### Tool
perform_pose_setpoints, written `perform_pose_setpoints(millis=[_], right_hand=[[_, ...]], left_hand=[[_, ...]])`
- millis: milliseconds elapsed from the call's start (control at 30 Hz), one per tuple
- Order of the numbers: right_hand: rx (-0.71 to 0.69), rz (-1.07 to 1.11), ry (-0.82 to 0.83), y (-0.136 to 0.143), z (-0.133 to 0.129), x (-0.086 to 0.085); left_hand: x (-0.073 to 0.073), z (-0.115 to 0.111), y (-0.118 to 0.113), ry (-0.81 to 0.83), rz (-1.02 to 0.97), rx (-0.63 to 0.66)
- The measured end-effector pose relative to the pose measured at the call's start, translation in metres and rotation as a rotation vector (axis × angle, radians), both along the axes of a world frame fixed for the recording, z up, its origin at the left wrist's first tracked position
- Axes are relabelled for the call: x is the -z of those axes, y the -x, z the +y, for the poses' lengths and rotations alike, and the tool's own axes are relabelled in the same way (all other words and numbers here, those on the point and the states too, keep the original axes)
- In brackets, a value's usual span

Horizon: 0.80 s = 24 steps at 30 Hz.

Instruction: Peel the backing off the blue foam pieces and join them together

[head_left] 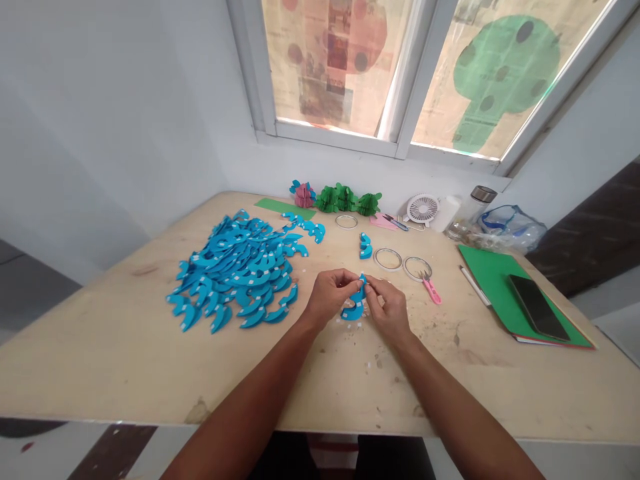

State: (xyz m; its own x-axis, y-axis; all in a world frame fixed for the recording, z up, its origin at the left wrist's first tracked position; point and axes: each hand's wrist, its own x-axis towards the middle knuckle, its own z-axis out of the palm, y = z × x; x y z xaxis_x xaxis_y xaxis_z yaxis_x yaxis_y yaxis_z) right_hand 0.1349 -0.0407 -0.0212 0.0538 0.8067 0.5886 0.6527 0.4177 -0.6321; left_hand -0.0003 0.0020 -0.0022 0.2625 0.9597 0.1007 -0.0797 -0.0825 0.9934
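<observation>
Over the near middle of the counter (100, 347), the left hand (331, 293) and right hand (389, 305) meet at a curved blue paper piece (353, 312). Both hands' fingers pinch its far end, thumbs against forefingers, probably because a small, thin piece needs steadying from two sides. Its near end hangs below the fingertips; whether it touches the counter I cannot tell. Small white squares dot the blue paper, likely sticky patches.

To the left lies a loose heap of similar pieces (240, 267), apparently kept within reach of the left hand while leaving working room in the middle. A short blue stack (365, 245) sits just beyond the hands. Pink scissors (432, 291) lie to the right, their tips over a tape roll (417, 279), seemingly handy for the right hand. Farther right, a phone (537, 308) rests on green sheets (485, 280), perhaps simply parked aside.
</observation>
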Motion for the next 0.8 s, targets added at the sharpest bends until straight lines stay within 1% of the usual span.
perform_pose_setpoints(millis=[133, 267, 367, 500, 700, 800], right_hand=[[0.013, -0.026, -0.007, -0.0006, 0.0007, 0.0011], [0.003, 0.000, 0.013, 0.0006, -0.0007, 0.0000], [-0.002, 0.089, 0.068, 0.0021, -0.0019, -0.0023], [-0.030, 0.205, 0.190, 0.0019, -0.0003, -0.0037], [-0.102, 0.376, 0.294, -0.0025, 0.0058, 0.0024], [-0.122, 0.408, 0.307, -0.0038, 0.0078, 0.0054]], left_hand=[[-0.0007, 0.0001, 0.0006, -0.017, 0.001, 0.000], [-0.0013, -0.0004, 0.0009, -0.028, 0.016, -0.009], [-0.0016, -0.0007, 0.0005, -0.021, 0.022, -0.033], [-0.0012, -0.0002, -0.0007, -0.027, 0.012, -0.060], [-0.0005, -0.0009, -0.0019, 0.009, 0.002, -0.040], [-0.0004, -0.0011, -0.0021, 0.026, -0.022, -0.032]])
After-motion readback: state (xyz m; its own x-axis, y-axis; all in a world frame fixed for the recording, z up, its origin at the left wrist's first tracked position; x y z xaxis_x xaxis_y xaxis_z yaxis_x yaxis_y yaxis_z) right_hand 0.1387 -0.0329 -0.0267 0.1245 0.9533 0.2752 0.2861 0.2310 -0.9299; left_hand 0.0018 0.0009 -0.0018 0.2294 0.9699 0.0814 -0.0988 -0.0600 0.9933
